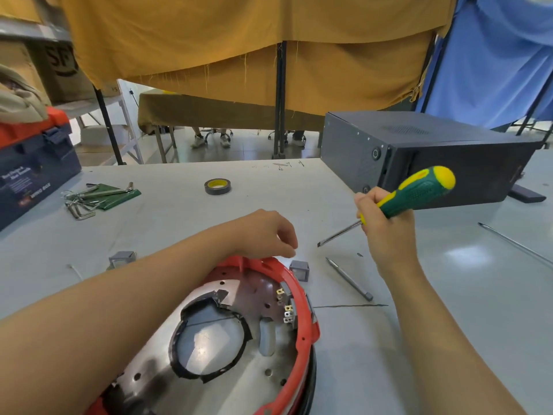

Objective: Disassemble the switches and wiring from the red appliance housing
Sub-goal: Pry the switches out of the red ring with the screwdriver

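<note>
the left hand (266, 232) hangs loosely curled, holding nothing, over the red housing (302, 298) rim; the right hand (386, 223) grips a green screwdriver (416, 193) above the surface (179, 223).

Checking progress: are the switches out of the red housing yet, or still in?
Still in. The switches sit against the inner right wall of the red housing, metal terminals showing. No wires visible on them.

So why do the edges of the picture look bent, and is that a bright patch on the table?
In the head view, the wide-angle lens bows straight lines near the edges, such as the black box; the upper left corner is blurred; overhead light glares off the table at right and off the metal plate inside the red housing; shadows stay soft.
</note>
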The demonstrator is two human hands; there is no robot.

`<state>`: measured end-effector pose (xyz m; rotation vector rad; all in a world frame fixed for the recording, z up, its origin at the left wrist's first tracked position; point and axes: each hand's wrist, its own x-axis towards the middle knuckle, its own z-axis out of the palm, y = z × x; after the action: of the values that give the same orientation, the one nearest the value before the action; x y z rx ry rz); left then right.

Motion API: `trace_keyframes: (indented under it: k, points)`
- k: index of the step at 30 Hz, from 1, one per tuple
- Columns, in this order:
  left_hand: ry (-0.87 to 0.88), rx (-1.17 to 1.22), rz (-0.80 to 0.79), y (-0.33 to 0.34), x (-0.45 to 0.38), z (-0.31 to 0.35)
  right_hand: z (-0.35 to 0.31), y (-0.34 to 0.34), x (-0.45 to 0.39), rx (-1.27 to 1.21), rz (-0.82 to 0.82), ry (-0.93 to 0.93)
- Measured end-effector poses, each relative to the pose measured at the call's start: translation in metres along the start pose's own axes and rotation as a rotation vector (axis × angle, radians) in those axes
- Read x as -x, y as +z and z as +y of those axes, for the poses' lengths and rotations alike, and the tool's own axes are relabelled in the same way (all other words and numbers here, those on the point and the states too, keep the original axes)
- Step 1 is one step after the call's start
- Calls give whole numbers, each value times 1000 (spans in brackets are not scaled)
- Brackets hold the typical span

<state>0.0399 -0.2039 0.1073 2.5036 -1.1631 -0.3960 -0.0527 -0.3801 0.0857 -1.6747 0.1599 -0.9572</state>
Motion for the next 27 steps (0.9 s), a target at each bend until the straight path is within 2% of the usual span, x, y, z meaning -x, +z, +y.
trace_keyframes:
  k: [3,7,10,15,21,23,27]
  points:
    - [-72,-100,-101,6,-20,6,11,-2,2,-40,62,38]
    - [-147,-169,-292,10,-39,15,17,-4,3,-51,67,50]
    - [-121,-185,-314,13,-45,17,17,-1,6,-16,32,58]
    - [-90,-16,-68,-1,-32,5,18,0,11,78,-46,15]
    - [-136,396,207,-41,28,-33,22,4,15,71,-241,-6]
    - [-171,424,277,-53,52,-55,22,6,16,51,-298,-23]
    - [-293,337,366,-69,103,-102,29,5,15,-3,-358,-9]
